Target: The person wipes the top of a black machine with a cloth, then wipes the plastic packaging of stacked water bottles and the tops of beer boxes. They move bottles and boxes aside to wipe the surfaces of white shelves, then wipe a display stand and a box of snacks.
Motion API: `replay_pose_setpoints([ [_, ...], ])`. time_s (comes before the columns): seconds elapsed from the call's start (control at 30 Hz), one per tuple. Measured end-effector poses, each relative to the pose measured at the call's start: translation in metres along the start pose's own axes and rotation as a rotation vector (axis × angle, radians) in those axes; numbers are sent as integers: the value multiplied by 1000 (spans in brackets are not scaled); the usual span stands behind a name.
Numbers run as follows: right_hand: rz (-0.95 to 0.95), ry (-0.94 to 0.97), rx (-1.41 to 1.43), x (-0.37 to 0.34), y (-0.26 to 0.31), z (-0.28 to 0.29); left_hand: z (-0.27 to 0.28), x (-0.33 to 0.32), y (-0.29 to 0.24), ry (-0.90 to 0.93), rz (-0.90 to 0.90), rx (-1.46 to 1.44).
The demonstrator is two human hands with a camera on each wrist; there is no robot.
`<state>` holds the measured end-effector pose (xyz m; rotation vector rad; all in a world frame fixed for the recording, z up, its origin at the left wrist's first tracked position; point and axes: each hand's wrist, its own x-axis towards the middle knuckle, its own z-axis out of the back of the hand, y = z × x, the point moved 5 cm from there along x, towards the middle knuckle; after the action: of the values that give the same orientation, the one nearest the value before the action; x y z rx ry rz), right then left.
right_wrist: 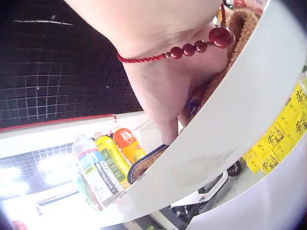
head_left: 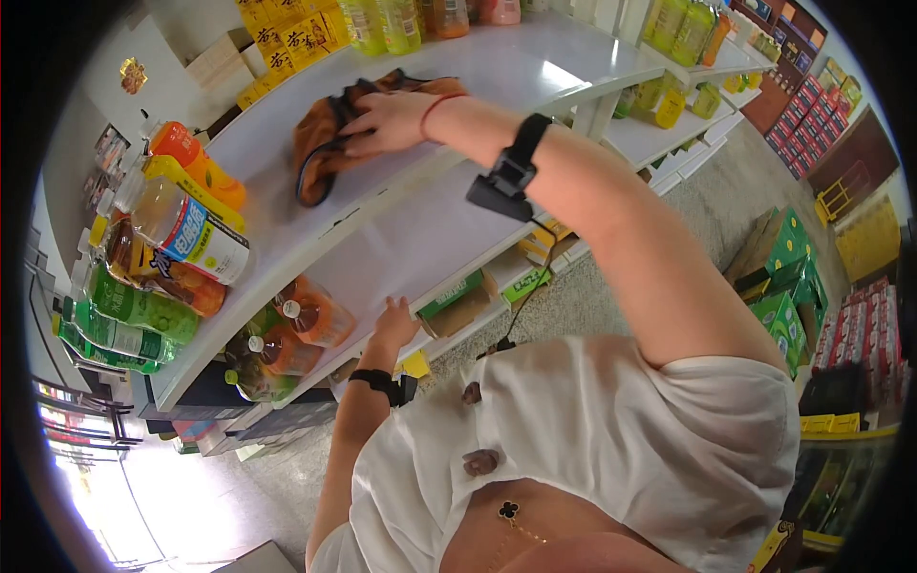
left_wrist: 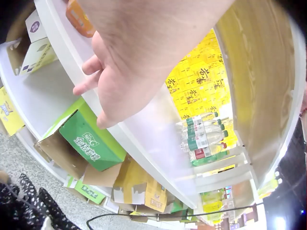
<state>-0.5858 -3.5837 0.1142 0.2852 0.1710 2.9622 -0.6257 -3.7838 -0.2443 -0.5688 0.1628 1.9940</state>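
Observation:
A crumpled brown cloth (head_left: 318, 143) with dark edging lies on the white upper shelf (head_left: 516, 76). My right hand (head_left: 392, 122) rests on it, fingers spread across the folds and pressing it against the surface. In the right wrist view the cloth (right_wrist: 240, 36) bunches beside the hand (right_wrist: 160, 91), below a red beaded bracelet. Lower down, my left hand (head_left: 394, 325) is at the front edge of the lower shelf (head_left: 382, 258), its fingers loosely extended. The left wrist view shows this hand (left_wrist: 120, 91) over the white shelf edge, holding nothing.
Drink bottles (head_left: 196, 234) crowd the upper shelf's left end; orange drink bottles (head_left: 320, 310) stand beneath. Yellow boxes (head_left: 296, 38) and green bottles (head_left: 387, 24) line the back. A green carton (left_wrist: 91, 139) sits below the left hand. A black cable (head_left: 535, 286) hangs from the right wrist.

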Motion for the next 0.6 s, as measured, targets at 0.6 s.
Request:
replay_pose_setpoints([
  [0.6,-879,-10,-236,-187,-366,74,4,3,-1,-31,2,-6],
])
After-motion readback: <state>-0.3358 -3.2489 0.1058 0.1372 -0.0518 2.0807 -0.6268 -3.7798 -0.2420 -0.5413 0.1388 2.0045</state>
